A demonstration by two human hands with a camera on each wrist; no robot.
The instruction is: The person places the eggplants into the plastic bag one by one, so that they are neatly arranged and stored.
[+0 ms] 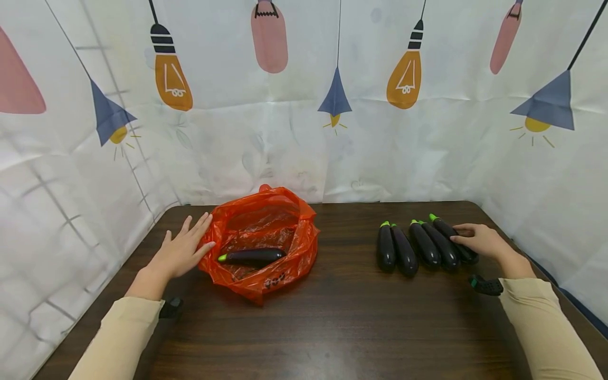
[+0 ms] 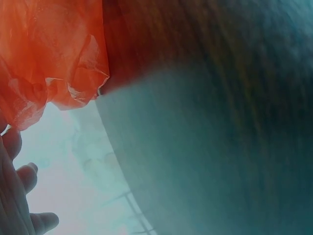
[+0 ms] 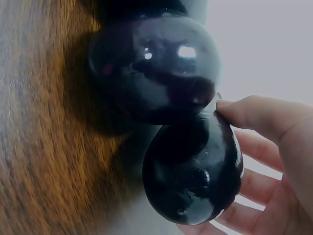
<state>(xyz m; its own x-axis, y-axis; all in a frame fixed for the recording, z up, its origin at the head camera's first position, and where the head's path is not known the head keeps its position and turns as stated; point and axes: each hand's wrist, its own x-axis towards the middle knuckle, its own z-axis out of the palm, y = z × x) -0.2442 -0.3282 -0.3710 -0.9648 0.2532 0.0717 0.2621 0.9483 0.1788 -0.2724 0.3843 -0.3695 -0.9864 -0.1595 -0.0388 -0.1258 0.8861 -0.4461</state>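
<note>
My left hand (image 1: 182, 250) has its fingers spread and extended against the left side of a red plastic bag (image 1: 296, 264). The bag's mouth gapes toward me, with one dark purple eggplant (image 1: 256, 257) lying inside, its green stem end to the left. On the right, my right hand (image 1: 482, 243) grips the rightmost eggplant (image 3: 193, 181) of a row, thumb on one side and fingers curled round the other. Right beside it lies another glossy eggplant (image 3: 156, 68). In the left wrist view only the bag's crumpled edge (image 2: 63, 58) and some fingertips (image 2: 27, 176) show.
Several more eggplants (image 1: 404, 250) lie side by side at the right, green stems pointing away from me. All rest on a dark wooden table (image 1: 332, 327). Behind it and along both sides hangs a white cloth (image 1: 294, 142) printed with lamps and bulbs.
</note>
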